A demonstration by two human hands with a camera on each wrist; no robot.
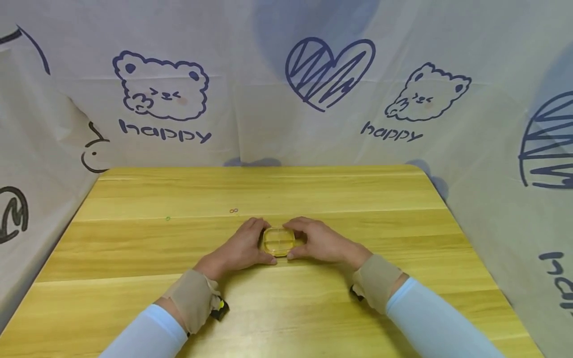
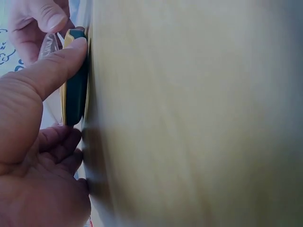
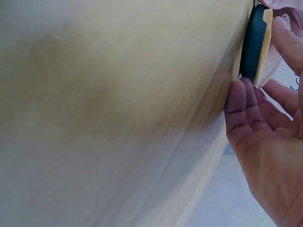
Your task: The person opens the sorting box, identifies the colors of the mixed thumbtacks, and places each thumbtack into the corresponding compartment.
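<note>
A small box (image 1: 279, 242) with rounded corners lies on the table between both hands. It has a clear lid (image 3: 271, 64), a yellow rim (image 3: 263, 52) and a dark green base (image 2: 76, 87); inner dividers show through from above. My left hand (image 1: 243, 246) holds its left side, thumb at the near edge and fingers at the far edge. The right hand (image 1: 323, 241) grips the right side in the same way. In the left wrist view the right thumb is by a clear edge (image 2: 49, 45); whether the lid is fully down, I cannot tell.
On the wooden table (image 1: 358, 199), beyond the left hand, lie small reddish rings (image 1: 234, 211) side by side and a small green ring (image 1: 167, 218) farther left. White sheets (image 1: 250, 99) with drawn bears and hearts hang behind and beside the table.
</note>
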